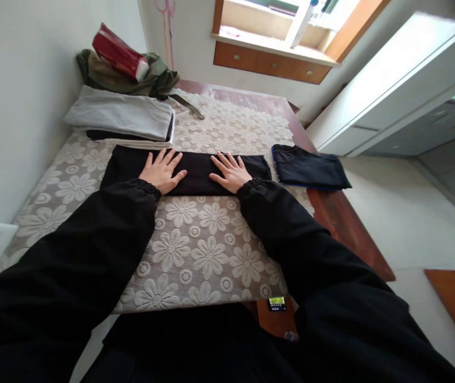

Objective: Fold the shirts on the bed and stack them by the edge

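Ok, lace tablecloth [211,255] under folded blk garment [197,181]; gray pile [119,109] beyond its L end, dark bundle [311,167] just off its R end, prob. spaced for room. L hand [162,171] + R hand [231,173] flat on garment, fingers wide, gripping nothing, likely so fabric lies smooth.

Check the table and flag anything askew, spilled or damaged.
Nothing looks spilled or damaged; the folded black cloth lies flat. Slightly untidy: the red packet sits tilted on a rumpled olive bundle, whose strap trails onto the floral tablecloth.
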Demonstrator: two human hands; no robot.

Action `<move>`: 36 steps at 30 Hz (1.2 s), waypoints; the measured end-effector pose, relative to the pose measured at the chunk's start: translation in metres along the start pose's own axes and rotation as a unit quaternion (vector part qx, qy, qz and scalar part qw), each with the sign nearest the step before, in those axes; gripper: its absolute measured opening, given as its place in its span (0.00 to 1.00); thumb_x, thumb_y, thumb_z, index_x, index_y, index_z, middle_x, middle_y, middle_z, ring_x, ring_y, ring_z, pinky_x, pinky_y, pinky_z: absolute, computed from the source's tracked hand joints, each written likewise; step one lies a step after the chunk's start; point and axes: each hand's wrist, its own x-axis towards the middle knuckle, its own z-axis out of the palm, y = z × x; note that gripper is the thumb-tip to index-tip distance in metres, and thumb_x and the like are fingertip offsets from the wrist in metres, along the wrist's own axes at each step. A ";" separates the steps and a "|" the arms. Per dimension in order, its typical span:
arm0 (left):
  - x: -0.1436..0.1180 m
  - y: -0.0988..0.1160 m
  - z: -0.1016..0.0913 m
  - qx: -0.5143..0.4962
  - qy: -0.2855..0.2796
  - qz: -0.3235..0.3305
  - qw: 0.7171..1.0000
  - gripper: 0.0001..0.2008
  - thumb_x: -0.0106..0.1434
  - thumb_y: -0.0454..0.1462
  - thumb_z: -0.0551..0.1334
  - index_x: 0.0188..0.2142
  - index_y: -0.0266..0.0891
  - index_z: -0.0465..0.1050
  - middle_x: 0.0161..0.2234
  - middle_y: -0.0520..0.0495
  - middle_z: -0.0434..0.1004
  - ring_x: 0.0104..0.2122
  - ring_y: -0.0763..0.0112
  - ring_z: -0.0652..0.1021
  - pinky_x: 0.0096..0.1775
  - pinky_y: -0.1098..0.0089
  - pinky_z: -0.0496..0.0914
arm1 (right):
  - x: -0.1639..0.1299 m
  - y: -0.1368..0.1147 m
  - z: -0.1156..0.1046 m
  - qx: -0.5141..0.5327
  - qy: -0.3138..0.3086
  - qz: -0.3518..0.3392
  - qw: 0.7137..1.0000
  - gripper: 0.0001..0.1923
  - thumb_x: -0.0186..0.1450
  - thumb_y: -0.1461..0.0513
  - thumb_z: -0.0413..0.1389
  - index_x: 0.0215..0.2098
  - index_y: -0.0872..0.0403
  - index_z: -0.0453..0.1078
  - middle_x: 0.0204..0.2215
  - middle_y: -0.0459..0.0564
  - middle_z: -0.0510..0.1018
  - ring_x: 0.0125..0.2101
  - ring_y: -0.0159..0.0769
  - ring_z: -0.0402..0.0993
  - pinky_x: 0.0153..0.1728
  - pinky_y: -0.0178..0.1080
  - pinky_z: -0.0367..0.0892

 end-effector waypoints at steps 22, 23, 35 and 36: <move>-0.014 -0.070 -0.011 -0.017 0.050 -0.082 0.995 0.37 0.76 0.52 0.41 0.78 0.39 0.57 0.78 0.42 0.58 0.77 0.51 0.57 0.77 0.42 0.41 | -0.022 0.081 0.008 0.000 0.081 0.104 0.991 0.36 0.79 0.48 0.40 0.80 0.53 0.56 0.77 0.53 0.61 0.77 0.50 0.53 0.77 0.58 0.47; -0.014 -0.073 -0.012 -0.023 0.061 -0.082 0.994 0.36 0.76 0.50 0.41 0.77 0.39 0.59 0.77 0.42 0.60 0.76 0.51 0.59 0.77 0.41 0.40 | -0.021 0.082 0.008 0.008 0.089 0.103 0.991 0.36 0.79 0.49 0.40 0.79 0.54 0.57 0.76 0.54 0.63 0.76 0.51 0.55 0.76 0.59 0.47; -0.004 -0.111 -0.044 -0.010 0.089 -0.128 0.988 0.29 0.73 0.51 0.53 0.61 0.33 0.76 0.69 0.44 0.71 0.68 0.49 0.66 0.70 0.47 0.60 | 0.005 0.107 -0.029 -0.045 0.114 0.100 0.987 0.17 0.70 0.56 0.56 0.51 0.53 0.80 0.54 0.62 0.80 0.60 0.61 0.70 0.63 0.63 0.58; -0.003 -0.113 -0.046 0.000 0.081 -0.133 0.988 0.27 0.73 0.49 0.54 0.60 0.32 0.76 0.69 0.42 0.71 0.67 0.49 0.66 0.69 0.47 0.61 | 0.003 0.112 -0.032 -0.047 0.112 0.103 0.987 0.16 0.69 0.56 0.57 0.49 0.53 0.80 0.53 0.62 0.80 0.58 0.60 0.71 0.63 0.62 0.59</move>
